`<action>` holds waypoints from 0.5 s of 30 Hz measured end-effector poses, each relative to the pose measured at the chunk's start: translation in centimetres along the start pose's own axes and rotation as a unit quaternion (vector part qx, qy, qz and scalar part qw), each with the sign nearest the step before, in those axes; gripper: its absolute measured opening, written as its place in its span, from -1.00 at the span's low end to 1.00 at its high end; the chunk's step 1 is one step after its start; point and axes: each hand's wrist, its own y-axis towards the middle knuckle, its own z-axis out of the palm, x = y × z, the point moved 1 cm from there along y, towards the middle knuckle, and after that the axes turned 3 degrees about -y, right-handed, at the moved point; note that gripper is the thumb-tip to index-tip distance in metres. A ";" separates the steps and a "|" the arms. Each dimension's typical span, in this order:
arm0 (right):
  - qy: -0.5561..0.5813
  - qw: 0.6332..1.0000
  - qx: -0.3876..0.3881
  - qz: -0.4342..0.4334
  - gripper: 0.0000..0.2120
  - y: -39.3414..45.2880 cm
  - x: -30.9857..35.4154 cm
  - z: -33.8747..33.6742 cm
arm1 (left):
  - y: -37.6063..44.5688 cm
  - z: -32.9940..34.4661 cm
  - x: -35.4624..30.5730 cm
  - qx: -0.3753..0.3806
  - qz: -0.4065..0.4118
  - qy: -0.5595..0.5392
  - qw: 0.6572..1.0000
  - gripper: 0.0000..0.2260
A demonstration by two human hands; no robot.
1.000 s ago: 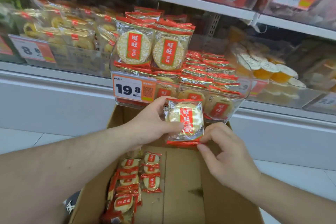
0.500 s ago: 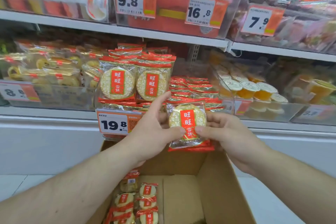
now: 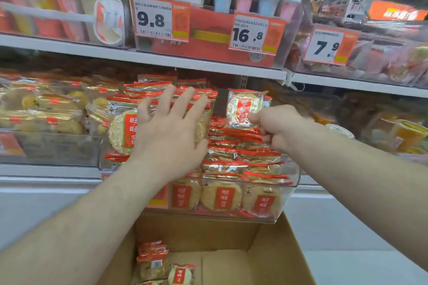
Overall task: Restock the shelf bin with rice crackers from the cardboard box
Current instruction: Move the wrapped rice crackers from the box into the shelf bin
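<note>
Store shelving fills the head view, with three price tags readable on the upper tier (image 3: 208, 62): 9.8, 16.8 and 7.9. Below sits the clear shelf bin (image 3: 292, 190), packed with rice cracker packets; their number is too blurred to count. The left hand (image 3: 170, 133) lies with fingers spread flat against the upright packets (image 3: 120, 132) on the bin's left side. The right hand (image 3: 279, 128) pinches one cracker packet (image 3: 243, 109) by its lower corner, held upright above the lying stack, long axis vertical, label facing the camera. The cardboard box (image 3: 273, 250) below holds roughly three visible packets (image 3: 154, 261), cut off by the frame's edge.
</note>
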 end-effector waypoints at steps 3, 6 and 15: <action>0.007 1.000 -0.023 -0.011 -0.65 3.8 1.3 2.2 | 0.4 0.7 0.4 -0.006 -0.014 0.008 1.000 -0.35; -0.009 0.998 -0.046 -0.036 -0.59 7.0 1.8 3.6 | 0.3 1.2 0.6 -0.021 -0.021 -0.009 1.000 -0.37; -0.106 0.987 -0.064 -0.102 -0.73 10.4 0.4 6.3 | -0.1 2.5 1.4 -0.060 0.003 -0.019 0.998 -0.41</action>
